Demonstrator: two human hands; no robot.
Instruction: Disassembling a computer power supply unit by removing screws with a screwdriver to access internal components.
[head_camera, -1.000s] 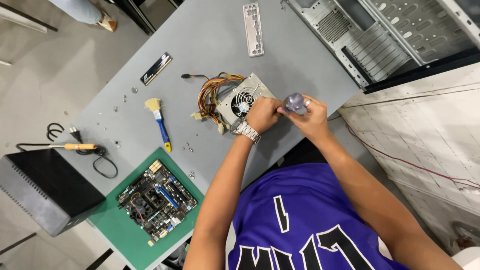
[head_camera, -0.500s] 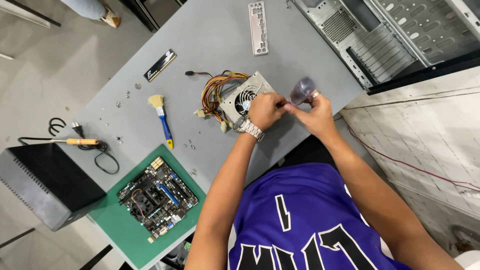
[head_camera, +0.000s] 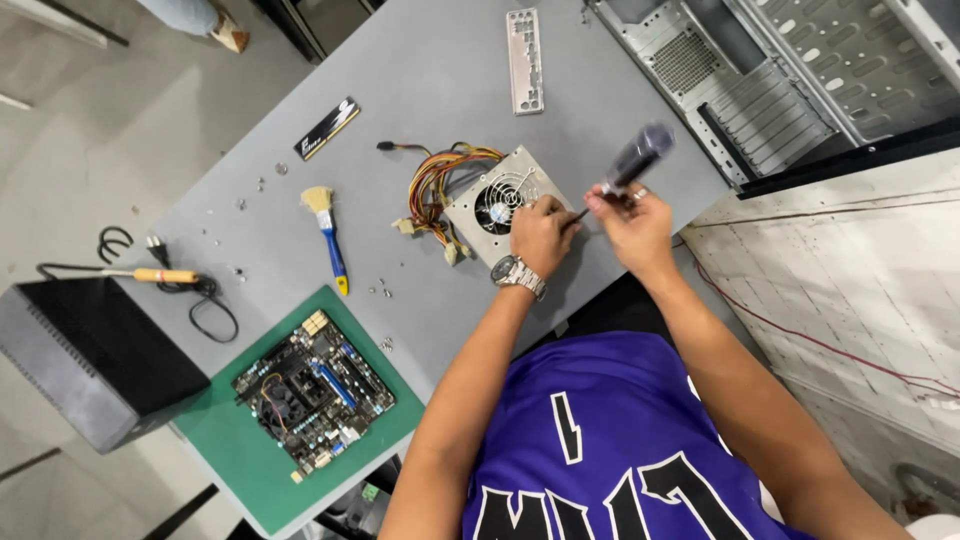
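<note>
While tilting the screwdriver (head_camera: 632, 162) lower than a second ago, right hand (head_camera: 634, 222) fingers closing round its handle, left hand (head_camera: 541, 232) pinching the tip, steadying the power supply (head_camera: 497, 202) on the tabletop (head_camera: 420, 60).

Even, soft overhead light fills the scene brightly, leaving only faint short shadows on the grey tabletop (head_camera: 440, 90) and no harsh glare, while the screwdriver (head_camera: 632, 162) handle smears with motion blur and straight lines bow slightly toward the frame's corners.
</note>
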